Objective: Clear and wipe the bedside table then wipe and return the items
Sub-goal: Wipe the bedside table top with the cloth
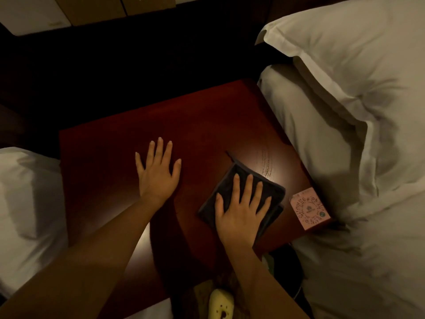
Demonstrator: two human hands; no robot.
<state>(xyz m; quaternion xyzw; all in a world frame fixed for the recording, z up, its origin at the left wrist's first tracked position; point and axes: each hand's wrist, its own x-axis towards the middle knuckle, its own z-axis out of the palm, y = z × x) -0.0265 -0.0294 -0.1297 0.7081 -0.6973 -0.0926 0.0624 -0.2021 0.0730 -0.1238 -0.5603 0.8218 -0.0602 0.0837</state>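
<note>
The bedside table [207,125] has a dark red wooden top and fills the middle of the head view. A folded dark grey cloth [230,187] lies on its right half. My right hand [241,210] presses flat on the cloth with fingers spread. My left hand [158,171] rests flat on the bare wood to the left, fingers apart and holding nothing. A pink card with a round printed code [310,208] lies at the table's right edge, just right of the cloth.
White pillows and bedding [356,134] press against the table's right side. More white bedding [25,203] lies at the left. A pale yellow slipper [220,305] shows on the floor below the table's front edge. Behind the table it is dark.
</note>
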